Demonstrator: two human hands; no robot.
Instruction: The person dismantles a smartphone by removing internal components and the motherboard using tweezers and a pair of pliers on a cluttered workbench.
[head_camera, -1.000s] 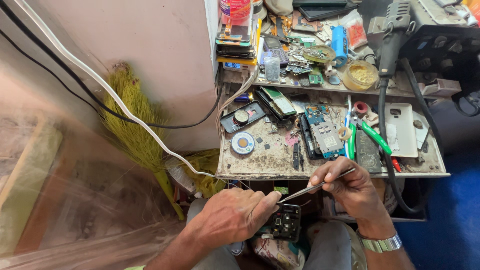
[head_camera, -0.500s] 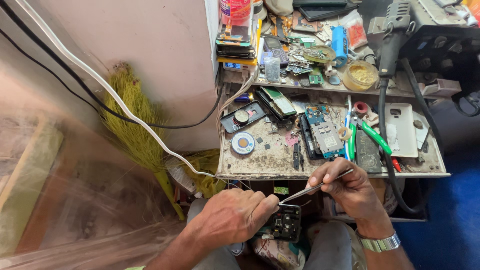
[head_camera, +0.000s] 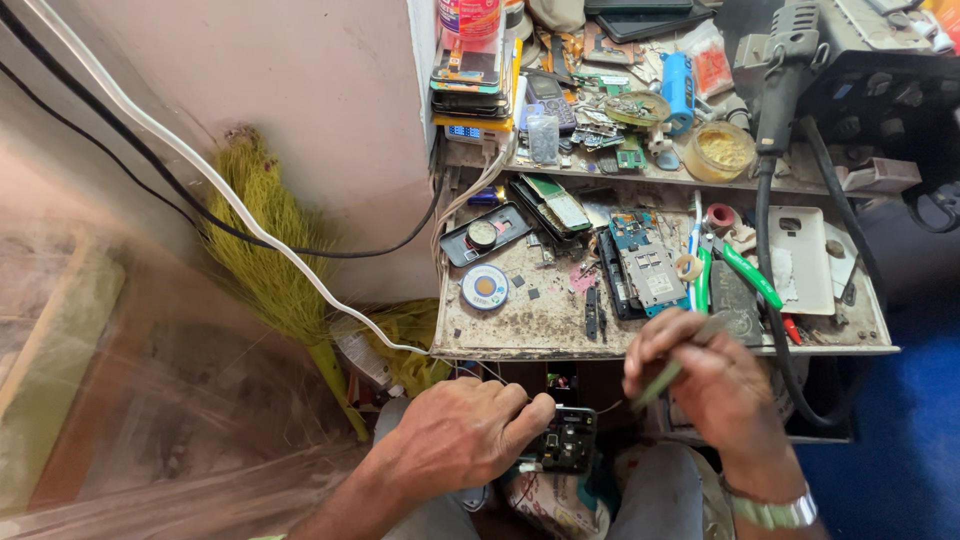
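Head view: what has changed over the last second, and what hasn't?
The right hand has lifted its tweezers away from the small black device; earlier their tip reached down to it by the left fingers. The left hand holds the device in the same place. The cluttered bench and broom are unchanged.

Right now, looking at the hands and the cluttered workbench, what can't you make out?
All in the head view:
- Small black circuit part: its near side is hidden by the left hand.
- Thin metal tool in the right hand: motion-blurred, so its tip is unclear.
- Tiny loose chips on the stained bench top: too small to identify.
- Grey handheld tool: top cut by the frame edge.
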